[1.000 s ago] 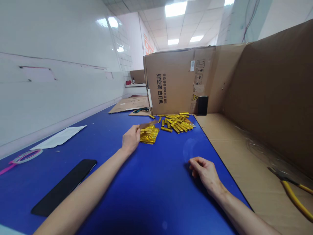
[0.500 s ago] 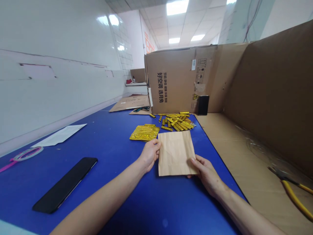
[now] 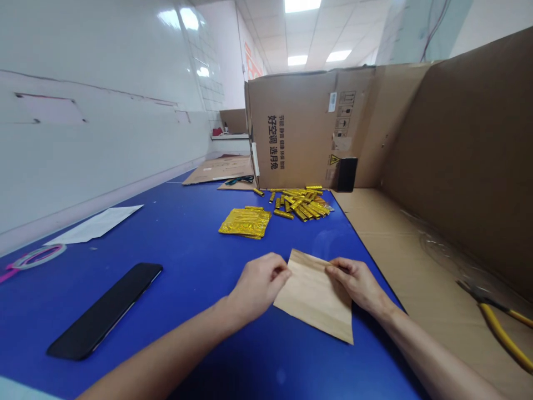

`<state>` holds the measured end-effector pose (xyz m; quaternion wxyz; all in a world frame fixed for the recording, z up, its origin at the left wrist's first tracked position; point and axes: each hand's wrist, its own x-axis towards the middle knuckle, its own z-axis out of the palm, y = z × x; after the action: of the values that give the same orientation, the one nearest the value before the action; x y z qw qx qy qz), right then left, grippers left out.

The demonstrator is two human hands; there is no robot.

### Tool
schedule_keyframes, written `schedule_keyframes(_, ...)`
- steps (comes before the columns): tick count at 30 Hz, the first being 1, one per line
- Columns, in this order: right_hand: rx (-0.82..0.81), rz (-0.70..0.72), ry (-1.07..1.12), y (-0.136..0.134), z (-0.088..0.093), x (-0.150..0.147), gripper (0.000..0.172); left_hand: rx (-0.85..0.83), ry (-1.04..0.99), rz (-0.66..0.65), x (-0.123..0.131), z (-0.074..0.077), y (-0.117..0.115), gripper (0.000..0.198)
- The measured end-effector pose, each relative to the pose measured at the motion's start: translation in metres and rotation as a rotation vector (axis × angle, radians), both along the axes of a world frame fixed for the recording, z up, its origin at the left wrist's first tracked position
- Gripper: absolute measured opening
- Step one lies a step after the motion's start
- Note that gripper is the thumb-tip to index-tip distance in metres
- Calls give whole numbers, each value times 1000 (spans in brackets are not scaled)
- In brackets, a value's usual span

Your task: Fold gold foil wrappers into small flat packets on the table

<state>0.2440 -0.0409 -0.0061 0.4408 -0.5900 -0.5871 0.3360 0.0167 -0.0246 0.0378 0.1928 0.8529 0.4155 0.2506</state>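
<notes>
Between my two hands is a brown paper bag [image 3: 318,297], tilted, its far edge toward the gold pieces. My left hand [image 3: 262,283] pinches the bag's left side near the upper corner. At the upper right edge, my right hand [image 3: 358,283] grips the paper between thumb and fingers. Beyond the hands lies a flat stack of gold foil packets [image 3: 245,222]. To its right is a loose pile of gold foil-wrapped sticks [image 3: 306,205]. The bag's underside is hidden.
A black phone [image 3: 106,311] lies on the blue table [image 3: 179,239] at left, with white paper [image 3: 95,224] and a tape roll [image 3: 39,255] beyond. Cardboard walls [image 3: 308,128] stand behind and right. A dark upright device [image 3: 347,174] leans there. Yellow-handled pliers [image 3: 495,322] lie far right.
The paper bag has come nearer to me and turned clockwise, its lower edge now slanting down to the right. Both hands have shifted their grip toward its far edge.
</notes>
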Motion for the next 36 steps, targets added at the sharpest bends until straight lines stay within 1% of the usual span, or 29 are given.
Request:
schedule_keyframes(1,17,17,-42,0,0,0,23,82,46,-118,4,-3,-2,22)
schedule_keyframes(3,52,40,-109,0,-2,0,25,175,163,-357,12,-14,-4,32)
schedule_keyframes(4,70,46,-137,1,-3,1,26,188,229,-435,16,-20,-5,36)
schedule_keyframes(6,116,31,-184,3,-5,3,28,158,318,-472,22,-33,-5,45)
schedule_keyframes(8,182,-21,-226,4,-6,5,31,103,369,-442,25,-42,-5,50)
schedule_keyframes(11,291,-92,-275,1,-4,1,36,64,395,-355,28,-47,-7,52)
schedule_keyframes(12,315,-79,-290,-1,-2,-3,35,67,393,-321,29,-47,-9,53)
schedule_keyframes(14,328,17,-342,-6,-1,-12,32,87,374,-259,31,-44,-12,54)
schedule_keyframes(16,279,184,-475,-11,-2,-22,35,106,334,-228,32,-39,-12,49)
schedule_keyframes(18,190,278,-653,-14,-3,-29,41,102,303,-224,33,-34,-8,34)
schedule_keyframes(19,141,292,-736,-16,-4,-31,44,94,298,-224,33,-31,-4,29)
schedule_keyframes(21,59,294,-861,-17,-4,-34,49,77,309,-204,34,-27,5,28)
schedule_keyframes(23,5,306,-925,-18,-3,-33,53,78,320,-195,34,-26,14,26)
schedule_keyframes(25,-21,324,-952,-18,-2,-32,57,82,328,-218,35,-28,19,24)
schedule_keyframes(26,-29,327,-961,-17,-1,-31,60,81,332,-234,36,-30,20,27)
schedule_keyframes(30,-42,308,-991,-11,0,-22,66,54,371,-267,36,-42,24,51)
schedule_keyframes(33,-54,283,-1014,-6,-2,-16,70,31,424,-247,36,-50,27,58)
schedule_keyframes(36,-46,283,-1026,-3,-4,-11,69,36,472,-227,36,-53,30,60)
